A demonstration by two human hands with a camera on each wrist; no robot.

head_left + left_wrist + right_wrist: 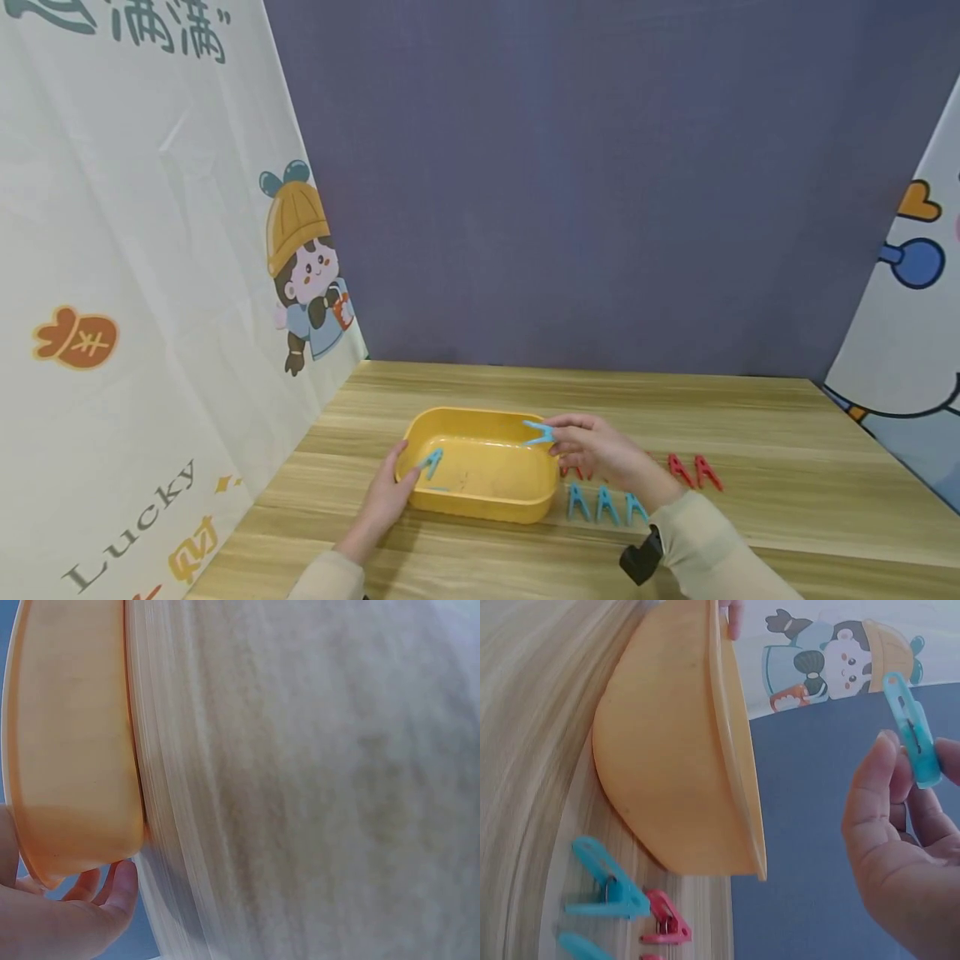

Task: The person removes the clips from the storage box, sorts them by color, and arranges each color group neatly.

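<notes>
A yellow plastic basin (495, 510) stands on the wooden table. At its left end my left hand (386, 493) grips the wall, thumb over the rim and fingers outside, as the left wrist view also shows. My right hand (600, 452) pinches a light-blue clothes peg (913, 739) between thumb and fingers, above the basin's right rim. Inside the basin, near my left thumb, is another blue peg (432, 462). A sliver of blue shows low behind the front wall, mostly hidden.
Right of the basin, blue pegs (605, 505) lie in a row on the table (750, 517). Behind them runs a row of red pegs (707, 472), partly covered by my right hand and wrist. A dark cloth (600, 208) hangs behind the table, with a printed white sheet (165, 250) at left.
</notes>
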